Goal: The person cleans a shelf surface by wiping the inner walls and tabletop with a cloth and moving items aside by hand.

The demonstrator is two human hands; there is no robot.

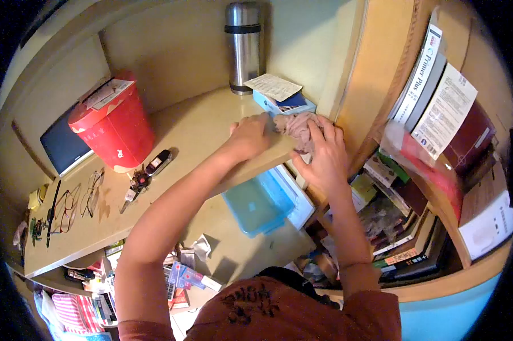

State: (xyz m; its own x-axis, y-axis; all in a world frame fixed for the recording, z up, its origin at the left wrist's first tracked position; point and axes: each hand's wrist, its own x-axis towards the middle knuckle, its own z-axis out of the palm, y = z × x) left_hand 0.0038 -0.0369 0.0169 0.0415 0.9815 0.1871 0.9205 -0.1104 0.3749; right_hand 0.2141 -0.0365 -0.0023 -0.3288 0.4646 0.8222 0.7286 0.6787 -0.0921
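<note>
My right hand (pixel 327 156) grips a crumpled pinkish-brown cloth (pixel 298 132) against the wooden shelf top (pixel 191 122), close to its right end. To its left, my left hand (pixel 249 138) rests on the same shelf with its back toward me. The left fingers bend down and away, mostly hidden behind the hand, so whether they hold anything does not show. Just behind both hands lies a light blue box (pixel 267 105) with a dark blue item and a sheet of written paper (pixel 273 87) on top. A steel thermos (pixel 244 51) stands upright behind the box.
On the shelf's left are a red bucket (pixel 117 133), keys (pixel 138 181), glasses (pixel 89 196) and a dark tablet-like panel (pixel 63 139). Below sits a blue plastic container (pixel 256 204). Books (pixel 418 74) and papers crowd the right-hand compartments. Small items (pixel 182 275) clutter the lower left.
</note>
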